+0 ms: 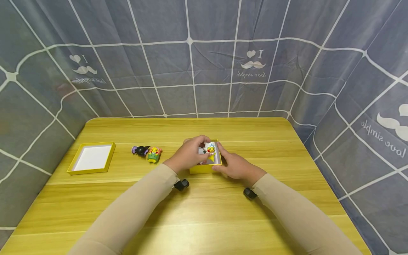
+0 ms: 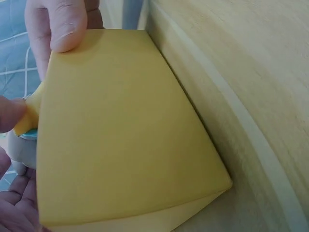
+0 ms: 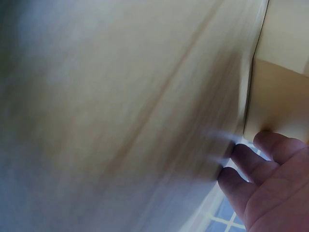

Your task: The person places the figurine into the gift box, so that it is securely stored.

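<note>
Over a yellow open-topped box [image 1: 204, 169], my left hand [image 1: 188, 154] pinches a small yellow figurine with a white hood [image 1: 210, 148] between thumb and fingers. The left wrist view catches part of the figurine [image 2: 31, 113] beside the box's upper edge; the box wall [image 2: 120, 125] covers the remainder. My right hand [image 1: 237, 165] grips the box's right side, its thumb on the near corner and its index finger along the far part. In the right wrist view, fingers of the right hand [image 3: 270, 179] lie against the box wall [image 3: 280, 101]. Left fingers partly hide the box's inside.
A yellow lid with a white inside [image 1: 92, 158] lies at the table's left. Between lid and box are a black-and-purple figurine [image 1: 141, 151] and a yellow-and-green figurine [image 1: 154, 154]. A grey curtain [image 1: 210, 71] hangs behind the wooden table [image 1: 197, 216].
</note>
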Action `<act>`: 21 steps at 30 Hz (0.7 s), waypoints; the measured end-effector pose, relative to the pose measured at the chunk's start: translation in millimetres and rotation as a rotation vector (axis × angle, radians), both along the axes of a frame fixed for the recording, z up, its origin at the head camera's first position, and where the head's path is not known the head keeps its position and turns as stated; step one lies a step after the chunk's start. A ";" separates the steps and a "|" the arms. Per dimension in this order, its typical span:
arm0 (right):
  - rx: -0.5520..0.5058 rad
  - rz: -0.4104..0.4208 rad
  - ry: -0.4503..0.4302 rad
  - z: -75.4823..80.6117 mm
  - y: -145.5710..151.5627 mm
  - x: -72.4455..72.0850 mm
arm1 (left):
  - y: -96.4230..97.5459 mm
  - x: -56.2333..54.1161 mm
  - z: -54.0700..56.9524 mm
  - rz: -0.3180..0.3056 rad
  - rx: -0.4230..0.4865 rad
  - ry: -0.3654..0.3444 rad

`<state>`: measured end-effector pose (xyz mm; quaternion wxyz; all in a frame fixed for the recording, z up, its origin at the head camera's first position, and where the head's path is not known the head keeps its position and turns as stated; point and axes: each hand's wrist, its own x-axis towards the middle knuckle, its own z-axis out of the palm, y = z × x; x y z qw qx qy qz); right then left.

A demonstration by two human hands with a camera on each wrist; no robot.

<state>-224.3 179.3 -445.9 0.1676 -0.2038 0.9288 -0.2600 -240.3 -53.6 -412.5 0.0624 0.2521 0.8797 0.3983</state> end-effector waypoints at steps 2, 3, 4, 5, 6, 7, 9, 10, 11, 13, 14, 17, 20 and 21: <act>-0.001 0.001 0.001 -0.1 0.0 0.2 | 1.1 -0.6 -1.8 -0.017 -0.033 0.029; -0.001 0.000 0.001 -0.1 0.0 0.3 | 1.6 -0.9 -2.8 -0.027 -0.045 0.035; -0.003 0.000 0.000 0.0 -0.1 0.7 | 1.9 -1.2 -3.8 -0.034 -0.058 0.041; -0.003 -0.001 0.000 0.1 -0.2 0.9 | 2.2 -1.3 -4.9 -0.040 -0.070 0.046; -0.004 -0.003 -0.002 0.2 -0.2 1.1 | 2.4 -1.3 -6.0 -0.045 -0.079 0.050; -0.003 -0.004 -0.004 0.2 -0.3 1.2 | 2.6 -1.5 -7.2 -0.048 -0.081 0.051; -0.002 -0.007 -0.005 -0.1 -0.4 1.3 | 3.0 -1.6 -9.3 -0.056 -0.082 0.050; -0.002 -0.008 -0.006 -0.2 -0.4 1.3 | 3.3 -1.5 -10.0 -0.059 -0.084 0.051; -0.001 -0.010 -0.005 -0.6 -0.4 1.1 | 3.5 -1.2 -10.6 -0.062 -0.083 0.050; -0.002 -0.010 -0.004 -0.9 -0.5 1.1 | 4.1 -0.8 -11.6 -0.063 -0.083 0.044; -0.003 -0.011 -0.003 -1.3 -0.4 1.0 | 4.4 -0.7 -11.9 -0.063 -0.085 0.040; -0.009 -0.012 -0.002 -1.6 -0.1 0.9 | 5.1 -1.1 -13.2 -0.060 -0.092 0.028; -0.012 -0.010 0.001 -1.4 0.1 1.0 | 5.7 -1.8 -13.9 -0.061 -0.109 0.027; -0.015 -0.009 0.001 -1.0 0.1 1.2 | 5.9 -2.2 -14.3 -0.063 -0.116 0.029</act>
